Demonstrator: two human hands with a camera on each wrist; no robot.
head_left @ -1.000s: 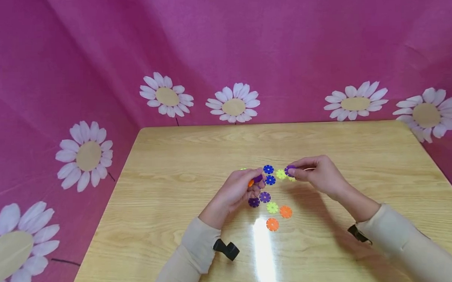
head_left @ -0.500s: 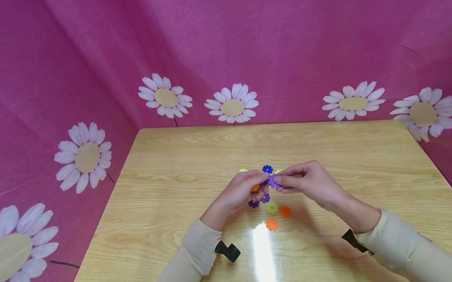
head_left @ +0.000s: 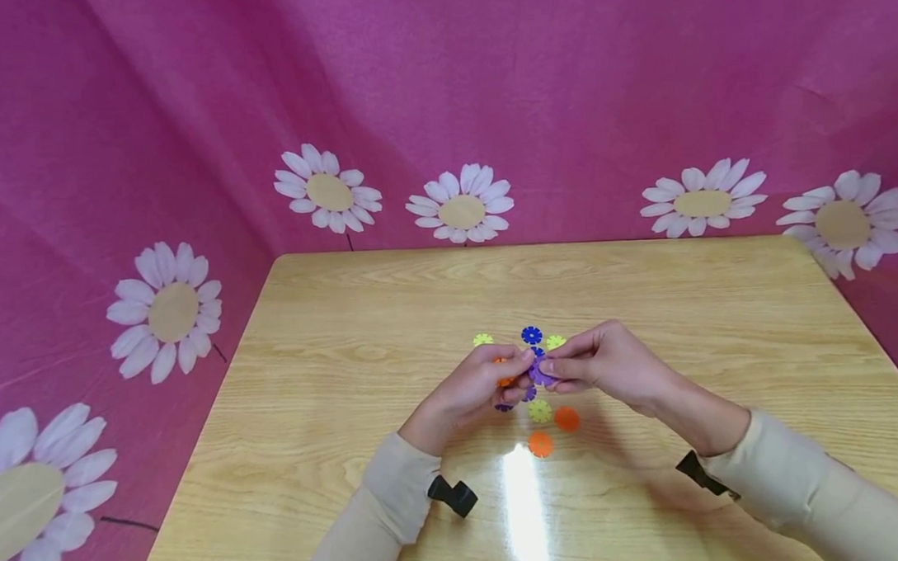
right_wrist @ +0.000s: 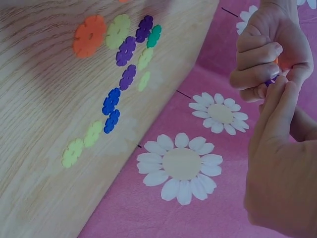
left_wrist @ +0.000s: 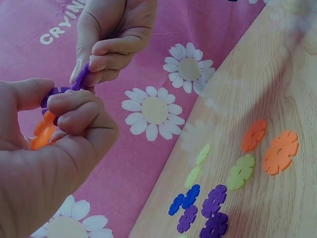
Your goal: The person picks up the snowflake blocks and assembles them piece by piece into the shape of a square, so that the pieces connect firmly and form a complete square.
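My left hand grips an orange notched disc with a dark purple notched disc against it, seen best in the left wrist view. The two appear joined, though fingers hide much of the contact. My right hand pinches another purple notched disc between thumb and fingers. Its edge touches the purple disc in the left hand, and the two stand at an angle to each other. Both hands are close together above the table, over the loose discs.
Loose notched discs lie flat on the wooden table: blue, yellow-green, orange, purple and one green disc. A pink cloth with printed daisies hangs behind the table and to its left.
My right hand has come left and slightly nearer with its purple disc, bringing it from beside the yellow-green discs to the pieces in my left hand. The left hand has barely shifted.
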